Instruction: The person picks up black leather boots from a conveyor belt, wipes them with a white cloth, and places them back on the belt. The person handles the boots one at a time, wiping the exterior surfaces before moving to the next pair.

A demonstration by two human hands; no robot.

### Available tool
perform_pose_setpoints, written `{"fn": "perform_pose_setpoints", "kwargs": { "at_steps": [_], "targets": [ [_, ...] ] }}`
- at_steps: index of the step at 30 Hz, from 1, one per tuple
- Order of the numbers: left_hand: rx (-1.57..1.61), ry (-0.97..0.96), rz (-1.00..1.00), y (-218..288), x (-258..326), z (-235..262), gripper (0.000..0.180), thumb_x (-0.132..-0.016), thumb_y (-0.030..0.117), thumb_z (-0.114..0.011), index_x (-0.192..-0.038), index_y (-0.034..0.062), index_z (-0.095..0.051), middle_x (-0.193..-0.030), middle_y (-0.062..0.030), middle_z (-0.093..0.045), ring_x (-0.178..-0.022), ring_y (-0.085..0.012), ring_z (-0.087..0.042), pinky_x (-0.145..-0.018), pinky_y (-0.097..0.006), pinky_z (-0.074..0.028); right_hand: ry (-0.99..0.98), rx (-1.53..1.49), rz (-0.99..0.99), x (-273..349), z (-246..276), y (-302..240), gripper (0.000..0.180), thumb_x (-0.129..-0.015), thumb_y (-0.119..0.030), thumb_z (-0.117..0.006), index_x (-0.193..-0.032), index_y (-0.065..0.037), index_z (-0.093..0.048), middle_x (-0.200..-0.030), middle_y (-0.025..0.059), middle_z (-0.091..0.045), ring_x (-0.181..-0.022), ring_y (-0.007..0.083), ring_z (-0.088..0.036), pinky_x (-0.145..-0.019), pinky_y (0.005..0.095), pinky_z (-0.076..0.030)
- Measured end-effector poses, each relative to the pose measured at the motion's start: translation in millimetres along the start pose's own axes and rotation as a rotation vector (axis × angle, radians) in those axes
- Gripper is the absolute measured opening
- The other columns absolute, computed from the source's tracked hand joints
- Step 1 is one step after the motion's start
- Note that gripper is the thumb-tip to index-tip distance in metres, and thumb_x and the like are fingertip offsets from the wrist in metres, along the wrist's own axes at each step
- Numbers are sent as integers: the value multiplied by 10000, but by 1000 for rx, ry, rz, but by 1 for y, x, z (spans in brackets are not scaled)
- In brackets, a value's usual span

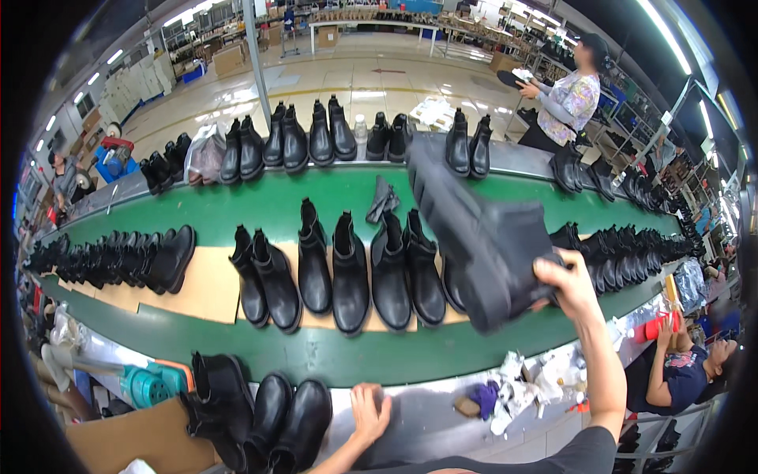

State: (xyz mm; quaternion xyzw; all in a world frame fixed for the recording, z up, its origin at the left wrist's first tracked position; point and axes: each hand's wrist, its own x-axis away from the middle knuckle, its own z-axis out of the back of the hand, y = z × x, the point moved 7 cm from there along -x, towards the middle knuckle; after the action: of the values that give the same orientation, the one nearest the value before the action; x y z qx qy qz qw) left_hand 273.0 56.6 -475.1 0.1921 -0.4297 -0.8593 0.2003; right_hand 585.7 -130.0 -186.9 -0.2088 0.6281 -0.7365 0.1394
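My right hand (pixel 570 286) grips a black ankle boot (pixel 505 245) by its upper shaft and holds it up, tilted, with the toe up to the left and the chunky sole facing left. The boot is slightly blurred. My left hand (pixel 369 411) rests on the metal ledge (pixel 418 407), fingers apart and holding nothing. Left of it stand several black boots (pixel 304 419). Beyond, a row of black ankle boots (pixel 350 272) stands on brown cardboard (pixel 213 272) over the green belt (pixel 272 201). The raised boot partly hides one at the row's right end.
More boots (pixel 288 142) line the far ledge, with a dark cloth (pixel 383 199) on the belt. Crumpled white and purple scraps (pixel 513 391) lie on the near ledge. A teal tool (pixel 150 385) sits at left. One person (pixel 564 103) stands across the belt; another (pixel 679 371) is at right.
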Motion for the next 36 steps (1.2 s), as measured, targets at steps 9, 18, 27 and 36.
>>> {"fn": "perform_pose_setpoints", "kwargs": {
  "at_steps": [9, 18, 27, 36],
  "targets": [
    [-320, -65, 56, -18, 1, -31, 502, -809, 312, -614, -1203, 21, -501, -1211, -198, -479, -1178, -395, -438, -1060, -571, -266, 7, -302, 244, -381, -21, 63, 265, -804, -199, -726, -957, 10, -672, -917, 122, -678, -693, 253, -677, -454, 373, -585],
    [-384, -117, 146, -54, -13, -47, 501, -783, 332, -638, -1180, 47, -530, -1183, -171, -504, -1156, -364, -465, -1051, -568, -278, 686, 677, 256, -542, 1, 138, 445, -757, -293, -738, -1126, -52, -675, -1057, 228, -668, -944, 356, -671, -808, 430, -545],
    [-392, -87, 198, -64, -8, -54, 500, -756, 353, -662, -1157, 72, -559, -1154, -144, -529, -1133, -333, -492, -1042, -565, -291, 692, 1045, 301, -575, -82, 137, 836, -686, -440, -821, -1201, 18, -349, -1200, 275, -555, -1135, 420, -556, -921, 478, -494],
    [-201, -258, 115, -38, 0, -36, 494, -812, 292, -656, -1231, 56, -544, -1247, -146, -525, -1233, -326, -448, -1063, -558, -268, 410, 984, 635, -454, -41, 86, 875, -699, -341, -803, -1361, 63, -397, -1308, 259, -500, -1237, 348, -489, -1036, 402, -398]
  ]
}}
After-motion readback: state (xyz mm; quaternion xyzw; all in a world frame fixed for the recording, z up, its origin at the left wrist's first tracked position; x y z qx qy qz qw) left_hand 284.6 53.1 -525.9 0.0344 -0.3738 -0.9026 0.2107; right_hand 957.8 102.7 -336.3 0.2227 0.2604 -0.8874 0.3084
